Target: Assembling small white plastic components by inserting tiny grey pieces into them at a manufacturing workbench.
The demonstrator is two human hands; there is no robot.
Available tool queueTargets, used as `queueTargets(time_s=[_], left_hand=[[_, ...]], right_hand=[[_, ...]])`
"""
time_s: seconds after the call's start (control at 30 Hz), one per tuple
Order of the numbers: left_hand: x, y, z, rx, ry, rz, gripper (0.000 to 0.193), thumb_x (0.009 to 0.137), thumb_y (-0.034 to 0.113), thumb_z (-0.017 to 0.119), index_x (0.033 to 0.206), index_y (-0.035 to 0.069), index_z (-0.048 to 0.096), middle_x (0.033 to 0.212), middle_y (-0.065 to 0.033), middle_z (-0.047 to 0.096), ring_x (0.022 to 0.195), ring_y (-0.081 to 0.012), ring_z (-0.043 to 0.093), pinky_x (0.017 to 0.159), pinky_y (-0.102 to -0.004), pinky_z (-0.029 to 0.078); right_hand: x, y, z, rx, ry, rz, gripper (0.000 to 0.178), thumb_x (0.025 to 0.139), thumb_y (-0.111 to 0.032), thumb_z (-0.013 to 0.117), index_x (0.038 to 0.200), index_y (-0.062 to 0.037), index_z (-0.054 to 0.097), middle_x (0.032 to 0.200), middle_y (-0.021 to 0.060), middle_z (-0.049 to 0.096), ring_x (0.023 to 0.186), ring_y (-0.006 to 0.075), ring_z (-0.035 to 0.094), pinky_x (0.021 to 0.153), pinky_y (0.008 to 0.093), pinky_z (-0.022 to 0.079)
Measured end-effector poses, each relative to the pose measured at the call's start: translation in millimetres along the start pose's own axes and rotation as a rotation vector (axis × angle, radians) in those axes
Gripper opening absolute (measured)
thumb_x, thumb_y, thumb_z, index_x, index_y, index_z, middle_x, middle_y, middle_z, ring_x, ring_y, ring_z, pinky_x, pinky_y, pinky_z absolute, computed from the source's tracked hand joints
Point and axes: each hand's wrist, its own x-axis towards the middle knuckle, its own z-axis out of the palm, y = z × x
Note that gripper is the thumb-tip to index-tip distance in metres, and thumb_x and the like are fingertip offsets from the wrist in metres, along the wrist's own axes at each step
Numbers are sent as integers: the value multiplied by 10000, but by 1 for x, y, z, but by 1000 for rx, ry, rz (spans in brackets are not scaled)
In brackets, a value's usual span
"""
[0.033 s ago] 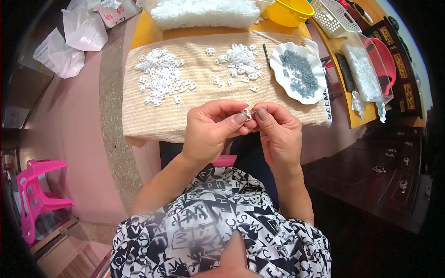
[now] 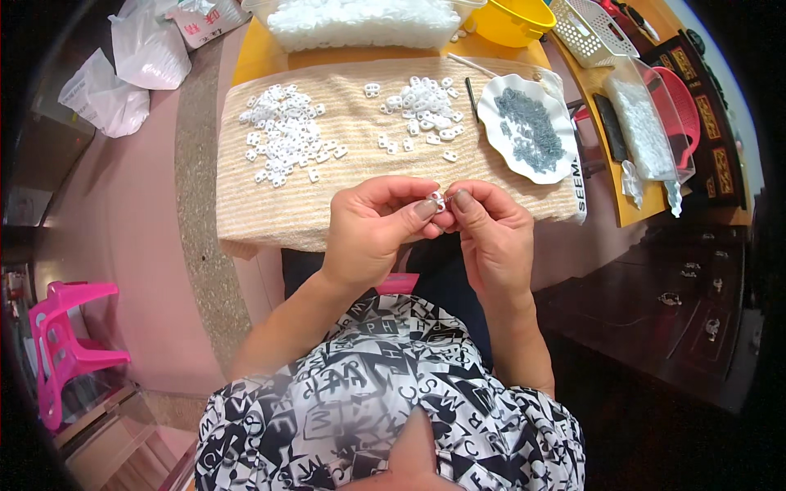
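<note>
My left hand pinches a small white plastic piece with two holes between thumb and fingertips, just past the table's near edge. Touching its right side are the pinched thumb and forefinger of my right hand; what they hold, if anything, is too small to make out. Beyond my hands, a big pile of like white pieces lies at the left on a striped cloth. A smaller pile lies in the middle. To the right, a white scalloped plate holds many tiny grey parts.
A clear bin of white pieces and a yellow basin stand at the back. Beside the plate lies a thin black stick. A side table at right bears a white basket. On the left floor is a pink stool.
</note>
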Motion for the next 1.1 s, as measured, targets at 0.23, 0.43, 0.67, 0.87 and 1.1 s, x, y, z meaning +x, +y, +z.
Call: queueTargets(time_s=[0.23,0.43,0.67,0.87,1.1], left_hand=[[0,0,3,71,-4,58,167,799,-22,571,956,-80,566,806,-138,626,712,-146,618,637,-213,518],[-2,-1,3,170,15,78,171,780,-42,580,946,-81,566,818,-155,618,691,-161,613,630,-237,523],[-4,-1,6,302,41,146,112,799,-19,574,895,-74,590,756,-101,626,668,-117,604,590,-208,507],[-5,-2,6,340,69,177,95,794,-31,573,879,-70,590,752,-98,623,653,-113,601,569,-206,505],[-5,-6,5,331,84,167,82,791,-39,572,865,-72,584,746,-98,617,650,-116,602,562,-209,509]], right_hand=[[-1,0,3,-36,8,-21,127,830,-36,550,914,56,575,805,102,612,676,126,596,619,218,493],[-1,4,-2,-279,16,-146,97,820,-15,559,877,58,587,798,88,604,669,114,585,603,208,488],[-5,9,4,-544,84,-315,67,815,-23,563,802,42,575,767,47,547,644,85,553,594,192,449],[-5,14,4,-539,88,-332,51,811,-7,560,795,41,569,764,51,545,645,86,541,594,189,434],[-5,16,8,-465,80,-278,42,813,1,556,808,41,568,769,49,542,651,83,539,604,192,437]])
